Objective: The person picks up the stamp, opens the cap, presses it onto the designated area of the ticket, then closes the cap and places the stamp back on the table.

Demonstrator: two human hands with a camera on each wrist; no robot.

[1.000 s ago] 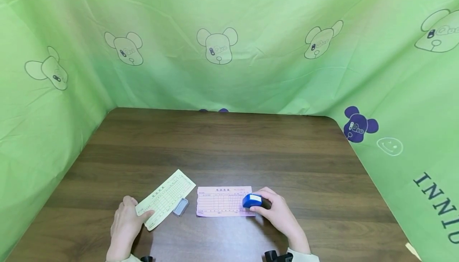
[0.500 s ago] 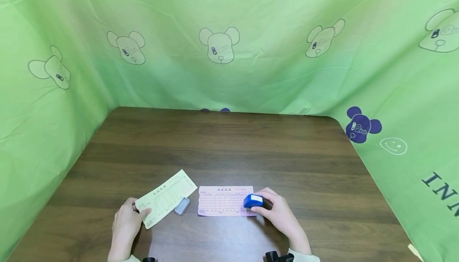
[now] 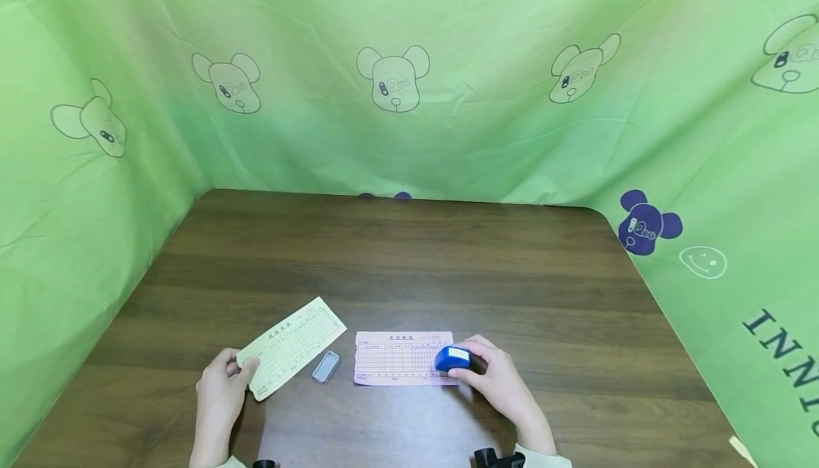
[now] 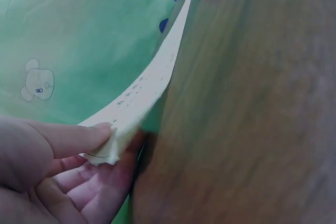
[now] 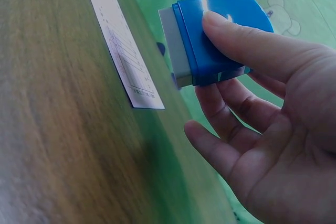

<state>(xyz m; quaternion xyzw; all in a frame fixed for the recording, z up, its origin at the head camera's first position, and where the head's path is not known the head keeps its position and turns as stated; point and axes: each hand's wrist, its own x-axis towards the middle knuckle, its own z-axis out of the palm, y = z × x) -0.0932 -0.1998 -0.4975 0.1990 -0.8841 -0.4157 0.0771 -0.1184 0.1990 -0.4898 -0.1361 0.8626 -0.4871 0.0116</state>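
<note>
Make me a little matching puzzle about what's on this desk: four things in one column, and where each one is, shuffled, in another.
Things
1. pale green printed paper slip
2. pink printed paper slip
3. blue plastic stamp
4. small rectangular translucent plastic cap

Places
A. held in the right hand
B. on the brown wood-grain table, between the two slips in the head view
C. pinched by the left hand
D. lying on the table, its right end partly hidden in the head view

Pairs: 1-C, 2-D, 3-A, 4-B
</note>
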